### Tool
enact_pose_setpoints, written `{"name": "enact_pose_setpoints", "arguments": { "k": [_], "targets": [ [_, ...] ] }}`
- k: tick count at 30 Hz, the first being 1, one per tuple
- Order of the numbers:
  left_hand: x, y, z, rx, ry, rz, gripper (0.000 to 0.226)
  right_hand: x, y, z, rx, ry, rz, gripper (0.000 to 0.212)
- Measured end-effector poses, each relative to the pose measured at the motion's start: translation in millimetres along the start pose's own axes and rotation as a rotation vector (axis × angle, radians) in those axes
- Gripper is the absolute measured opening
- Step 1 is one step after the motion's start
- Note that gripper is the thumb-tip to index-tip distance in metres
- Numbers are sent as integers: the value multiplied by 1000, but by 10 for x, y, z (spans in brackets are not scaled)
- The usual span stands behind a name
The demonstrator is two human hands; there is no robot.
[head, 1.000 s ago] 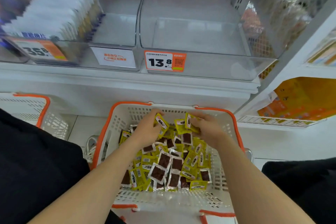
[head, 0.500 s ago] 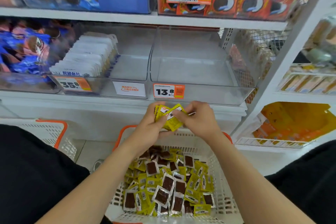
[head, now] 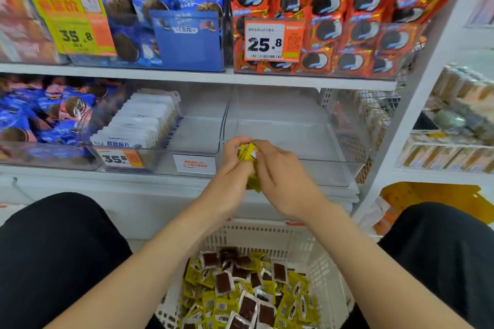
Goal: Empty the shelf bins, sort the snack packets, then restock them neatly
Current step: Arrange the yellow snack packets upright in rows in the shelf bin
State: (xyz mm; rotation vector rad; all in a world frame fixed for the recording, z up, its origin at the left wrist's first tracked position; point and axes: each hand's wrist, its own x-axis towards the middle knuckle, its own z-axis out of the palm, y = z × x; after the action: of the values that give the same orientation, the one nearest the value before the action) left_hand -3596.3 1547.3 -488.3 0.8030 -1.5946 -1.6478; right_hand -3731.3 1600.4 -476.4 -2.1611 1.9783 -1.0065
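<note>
My left hand and my right hand together grip a small stack of yellow snack packets, held upright in front of the clear shelf bin on the right, which has nothing in it. Below my arms a white basket holds several loose yellow and brown-windowed packets. The clear bin to the left holds a row of white packets along its left side.
The shelf above carries blue cookie packs and red cookie packs with price tags 35.8 and 25.8. Blue packs fill the far-left bin. A white upright borders the shelf on the right. My dark-clothed knees flank the basket.
Both hands lifted a bunch of yellow packets out of the basket and raised it to the front of the bare right bin, pressing the packets into a tighter stack. The view tilted upward.
</note>
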Motion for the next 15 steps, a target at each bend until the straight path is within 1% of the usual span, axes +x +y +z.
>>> {"name": "enact_pose_setpoints", "arguments": {
  "k": [2, 4, 6, 8, 10, 12, 13, 15],
  "targets": [
    [116, 125, 7, -33, 68, -42, 64, 82, 45, -36, 118, -7, 31, 28],
    [264, 205, 1, -104, 147, -72, 69, 162, 32, -66, 194, -25, 50, 18],
    [418, 272, -12, -145, 197, -67, 61, 268, 20, -101, 261, -49, 82, 14],
    [563, 322, -13, -214, 233, -60, 52, 386, 53, -130, 274, -14, 144, 21],
    [684, 318, 35, -297, 237, -62, 50, 516, 86, -174, 365, 72, 276, 27],
    [737, 285, 125, -303, 219, -113, 52, 631, 113, -187, 477, 119, 427, 34],
    [763, 259, 156, -288, 215, -133, 46, 669, 130, -180, 510, 98, 479, 34],
    [831, 245, 145, -273, 228, -145, 25, 717, 192, -191, 606, 5, 538, 25]
  ]
}}
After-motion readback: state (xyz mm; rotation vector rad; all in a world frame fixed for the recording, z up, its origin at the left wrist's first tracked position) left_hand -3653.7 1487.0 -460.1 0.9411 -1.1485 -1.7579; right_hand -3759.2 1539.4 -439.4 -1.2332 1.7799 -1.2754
